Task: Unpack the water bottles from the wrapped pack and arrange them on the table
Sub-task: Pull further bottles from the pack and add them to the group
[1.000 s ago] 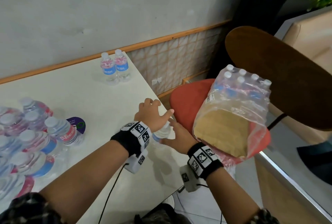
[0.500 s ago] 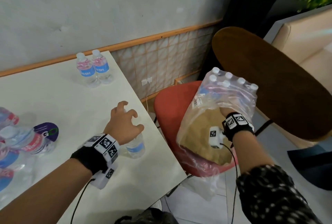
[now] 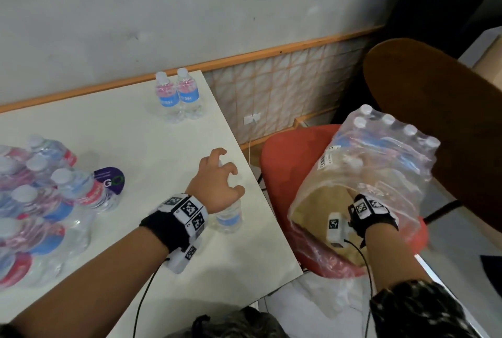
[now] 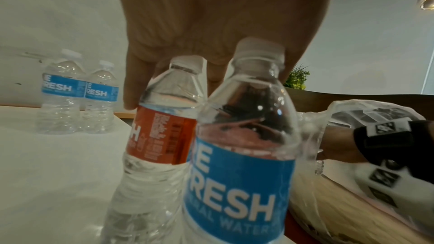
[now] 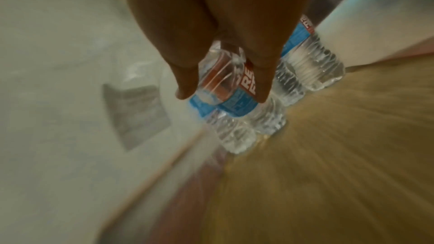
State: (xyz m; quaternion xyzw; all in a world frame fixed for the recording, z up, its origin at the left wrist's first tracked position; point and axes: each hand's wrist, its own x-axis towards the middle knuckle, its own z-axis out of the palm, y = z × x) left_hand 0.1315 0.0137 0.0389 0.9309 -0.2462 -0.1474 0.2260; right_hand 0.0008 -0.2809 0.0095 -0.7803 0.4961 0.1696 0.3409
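My left hand (image 3: pixel 220 174) reaches down over two upright water bottles near the table's right edge, fingers curled round their caps. In the left wrist view one bottle (image 4: pixel 162 136) shows its red label side and the other (image 4: pixel 241 164) its blue. The head view shows only one of the pair (image 3: pixel 229 215) below the hand. The wrapped pack (image 3: pixel 380 164) lies tilted on the red chair (image 3: pixel 285 153). My right hand (image 5: pixel 223 88) is inside its plastic, fingers on either side of a bottle (image 5: pixel 225 81); that view is blurred. The right wristband (image 3: pixel 372 208) sticks out of the wrap.
Two bottles (image 3: pixel 178 96) stand upright at the white table's (image 3: pixel 135 147) far corner. A second wrapped pack (image 3: pixel 32 202) lies on the table's left, a purple disc (image 3: pixel 110 179) beside it. The chair's brown backrest (image 3: pixel 434 109) rises behind the pack.
My right hand left the bottles at the table edge and went into the pack on the chair, now deeper in. My left hand stayed on the bottles.
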